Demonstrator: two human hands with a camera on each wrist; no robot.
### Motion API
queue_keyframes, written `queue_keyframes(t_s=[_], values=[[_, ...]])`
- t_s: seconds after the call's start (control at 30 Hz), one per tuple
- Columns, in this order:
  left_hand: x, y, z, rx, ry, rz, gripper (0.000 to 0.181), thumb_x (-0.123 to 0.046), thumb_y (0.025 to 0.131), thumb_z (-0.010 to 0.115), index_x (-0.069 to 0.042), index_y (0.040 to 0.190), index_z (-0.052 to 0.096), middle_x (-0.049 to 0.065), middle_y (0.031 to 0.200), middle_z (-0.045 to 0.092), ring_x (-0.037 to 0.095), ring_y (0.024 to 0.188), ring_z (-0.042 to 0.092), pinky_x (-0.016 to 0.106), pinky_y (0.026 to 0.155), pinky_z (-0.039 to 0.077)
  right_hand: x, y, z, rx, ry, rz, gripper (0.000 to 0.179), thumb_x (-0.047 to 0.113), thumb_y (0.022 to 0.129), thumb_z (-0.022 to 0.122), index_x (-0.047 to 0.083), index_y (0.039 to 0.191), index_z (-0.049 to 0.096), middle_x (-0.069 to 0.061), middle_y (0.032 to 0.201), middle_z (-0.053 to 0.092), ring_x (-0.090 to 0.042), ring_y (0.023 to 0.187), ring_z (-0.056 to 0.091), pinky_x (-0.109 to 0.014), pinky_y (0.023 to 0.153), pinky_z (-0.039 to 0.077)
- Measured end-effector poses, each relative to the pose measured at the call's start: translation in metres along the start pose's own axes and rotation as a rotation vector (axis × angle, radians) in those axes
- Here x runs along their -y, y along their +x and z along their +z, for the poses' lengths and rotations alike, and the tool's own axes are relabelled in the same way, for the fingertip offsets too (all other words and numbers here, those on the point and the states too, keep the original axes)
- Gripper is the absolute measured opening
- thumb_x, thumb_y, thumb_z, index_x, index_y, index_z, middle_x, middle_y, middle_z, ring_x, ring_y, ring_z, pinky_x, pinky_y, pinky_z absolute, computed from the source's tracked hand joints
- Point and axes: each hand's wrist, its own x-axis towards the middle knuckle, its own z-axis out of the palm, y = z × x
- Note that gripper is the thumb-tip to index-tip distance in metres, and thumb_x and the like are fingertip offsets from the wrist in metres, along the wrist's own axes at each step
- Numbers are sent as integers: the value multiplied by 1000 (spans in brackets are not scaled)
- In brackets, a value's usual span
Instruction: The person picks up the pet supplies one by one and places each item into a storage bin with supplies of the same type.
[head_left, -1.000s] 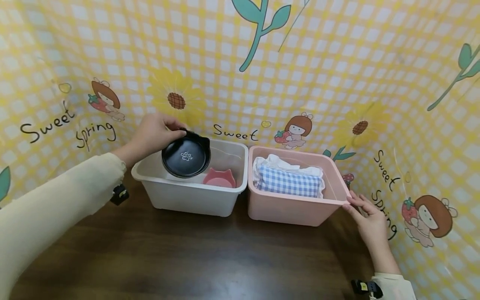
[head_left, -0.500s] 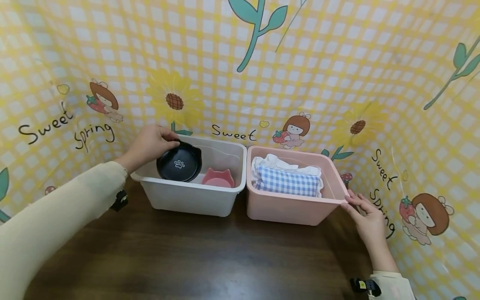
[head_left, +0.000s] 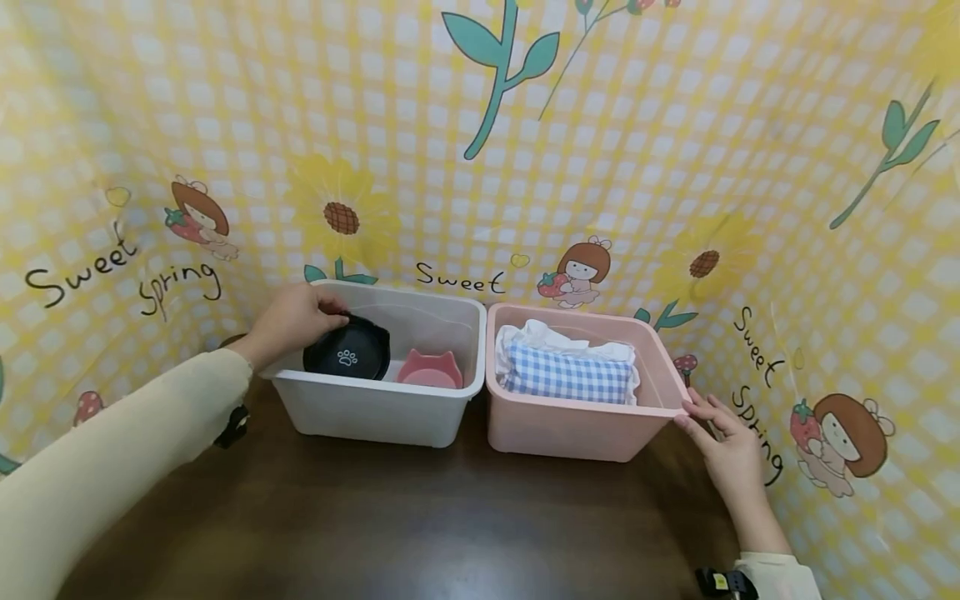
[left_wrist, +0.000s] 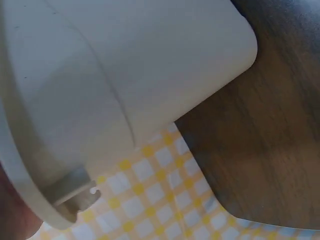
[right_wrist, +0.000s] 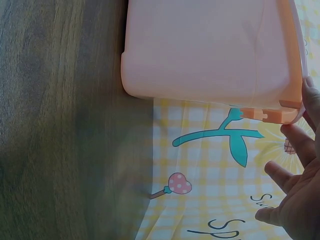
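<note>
My left hand (head_left: 292, 321) pinches the upper edge of a black cat-eared bowl (head_left: 345, 346) with a white paw print. The bowl leans inside the left part of a white bin (head_left: 375, 417), its lower edge hidden behind the front rim. Whether it is one bowl or several nested ones, I cannot tell. Beside it in the same bin is a pink cat-eared bowl (head_left: 430, 371). My right hand (head_left: 731, 450) touches the front right rim corner of a pink bin (head_left: 558, 429), fingers mostly straight. That bin contains a blue-and-white checked cloth item (head_left: 570, 373) with white ruffles.
Both bins stand side by side on a dark wooden table (head_left: 420, 525), near its back. Behind and at the sides hangs a yellow checked cloth (head_left: 412, 167) printed with flowers and cartoon figures.
My left hand has lowered the black bowl from above the white bin's rim down into its left side. My right hand stays at the pink bin's corner. The head view has shifted slightly.
</note>
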Motion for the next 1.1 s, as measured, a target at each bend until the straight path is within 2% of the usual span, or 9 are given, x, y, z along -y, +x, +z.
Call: queue_keyframes(t_s=[0.3,0.57,0.87,1.0,1.1], values=[[10,0,10,57,-5,-7,13,-20,94,74,-13,103,81,5,97,78,24,92,70,48,82,54,-1,2,2,-12,16,-50,39,29,92,79,6,122,75,-1,139,63,-31,145,44,-53,118,32],[12,7,22,92,74,94,8,-17,90,75,-17,95,81,0,93,78,24,92,72,52,86,53,1,0,0,-13,0,-22,39,30,90,80,6,121,76,-5,138,64,-32,145,44,-55,119,31],[16,25,30,153,153,158,7,-14,87,77,-17,91,82,-4,89,77,17,85,69,47,84,55,1,0,0,-19,2,-22,38,29,91,79,5,120,76,-4,138,64,-30,145,44,-53,120,29],[16,28,32,168,175,156,5,-14,87,79,-17,90,82,-3,90,77,19,87,70,48,85,55,1,-1,0,-14,-2,-22,38,30,91,79,6,121,76,-4,138,64,-29,145,44,-54,120,29],[18,26,36,182,208,149,5,-17,87,79,-20,91,81,-4,90,77,21,88,70,53,89,52,1,-3,0,-11,-19,-18,39,32,91,79,7,120,76,-2,138,64,-29,146,43,-55,120,28]])
